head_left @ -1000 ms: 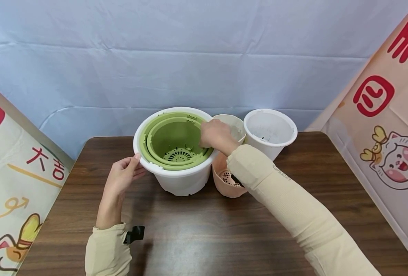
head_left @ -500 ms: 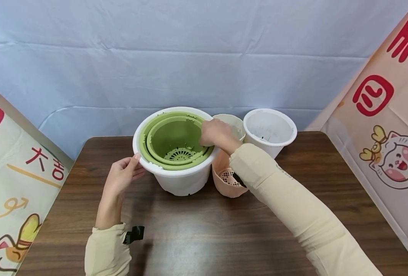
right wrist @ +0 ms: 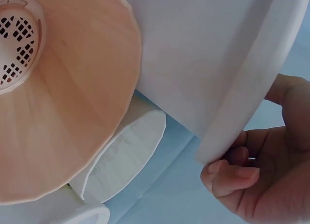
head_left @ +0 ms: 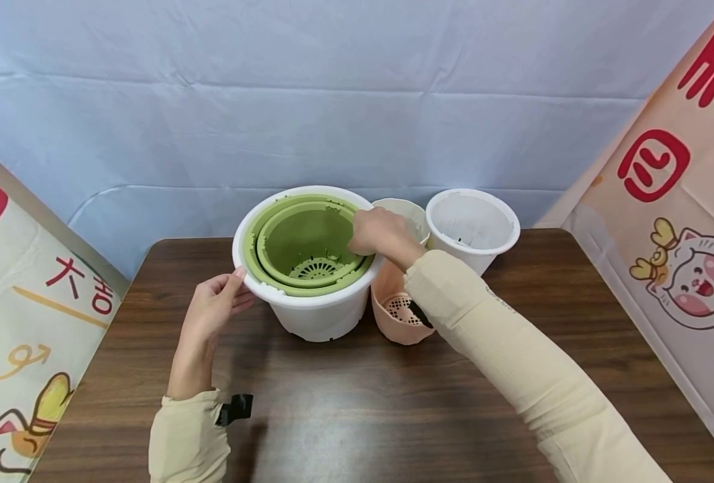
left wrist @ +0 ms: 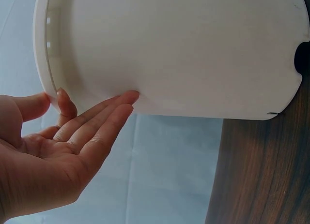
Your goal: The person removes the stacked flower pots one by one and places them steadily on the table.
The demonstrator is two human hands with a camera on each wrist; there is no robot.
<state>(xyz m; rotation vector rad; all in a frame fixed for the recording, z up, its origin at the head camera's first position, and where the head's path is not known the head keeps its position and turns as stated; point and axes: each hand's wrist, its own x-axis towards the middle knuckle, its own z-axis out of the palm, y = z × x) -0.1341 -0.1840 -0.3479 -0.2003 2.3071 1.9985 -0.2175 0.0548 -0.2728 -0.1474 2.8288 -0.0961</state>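
Note:
Two green flowerpots (head_left: 299, 238) sit nested inside a large white flowerpot (head_left: 317, 322) on the table. My left hand (head_left: 215, 305) pinches the white pot's left rim between thumb and index finger. In the left wrist view, the other fingers (left wrist: 104, 125) lie fairly straight along its outer wall. At the right rim is my right hand (head_left: 381, 231), which partly covers the green edges. Seen from the right wrist, that hand (right wrist: 271, 171) has curled fingers gripping the white rim (right wrist: 242, 93); part of the thumb is hidden behind it.
A peach flowerpot (head_left: 393, 332) with a latticed base stands just right of the large pot, partly under my right forearm. Behind it is a cream pot (head_left: 408, 211). Farther right stands a smaller white pot (head_left: 473, 221). A pale cloth (head_left: 309, 100) hangs behind the wooden table (head_left: 333, 416).
My right forearm has shifted very slightly to the right. Both hands stay at the white flowerpot's rim, and the pots look unmoved.

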